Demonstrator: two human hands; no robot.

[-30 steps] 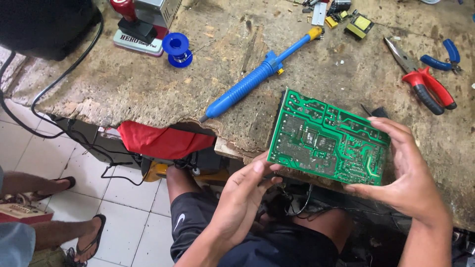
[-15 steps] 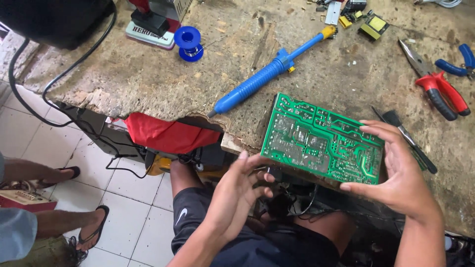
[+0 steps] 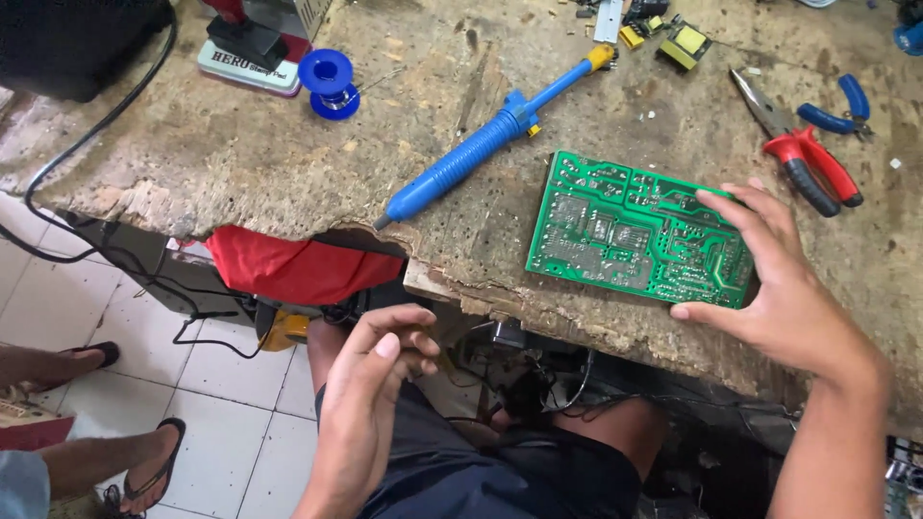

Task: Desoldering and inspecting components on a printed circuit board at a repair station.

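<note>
A green circuit board lies solder side up on the worn workbench, near its front edge. My right hand grips the board's right end, fingers spread over its top and thumb at its lower edge. My left hand hangs free below the bench edge, above my lap, fingers loosely curled and holding nothing. A blue desoldering pump lies diagonally just left of the board.
Red-handled pliers and blue-handled cutters lie at the right. A blue solder spool and a soldering station base sit at the back left. Red cloth hangs under the bench. Another person's sandalled feet are at lower left.
The board has gone from tilted up in both hands to lying flat on the bench. My left hand let go of it and dropped below the bench edge.
</note>
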